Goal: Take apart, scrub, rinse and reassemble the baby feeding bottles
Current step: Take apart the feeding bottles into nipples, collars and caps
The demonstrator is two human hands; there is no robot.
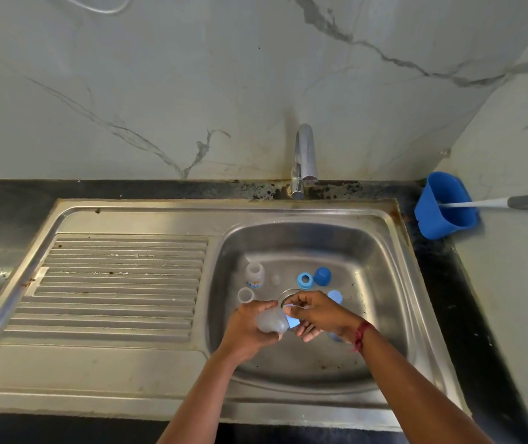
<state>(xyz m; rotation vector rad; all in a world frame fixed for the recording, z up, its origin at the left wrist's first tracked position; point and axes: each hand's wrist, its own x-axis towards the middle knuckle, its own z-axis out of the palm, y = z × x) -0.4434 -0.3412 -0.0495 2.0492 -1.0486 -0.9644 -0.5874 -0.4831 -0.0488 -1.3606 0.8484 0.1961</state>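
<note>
Over the steel sink basin (368,251), my left hand (250,328) grips a clear baby bottle (270,322) lying sideways. My right hand (317,314) pinches the bottle's light blue collar (293,322) at its mouth. On the basin floor stand a second clear bottle (254,275) with a printed label, a small clear cup (245,295), a clear teat (275,279), a blue ring (304,280) and a blue dome cap (322,276). A pale blue cap (335,296) lies behind my right hand. Another blue piece (335,337) shows under my right wrist.
A chrome tap (302,161) stands at the back, with no water running. The ribbed drainboard (112,283) lies to the left. A blue holder (445,205) with a long grey-handled brush (512,202) sits on the black counter at the right. The drain (286,294) is beside my hands.
</note>
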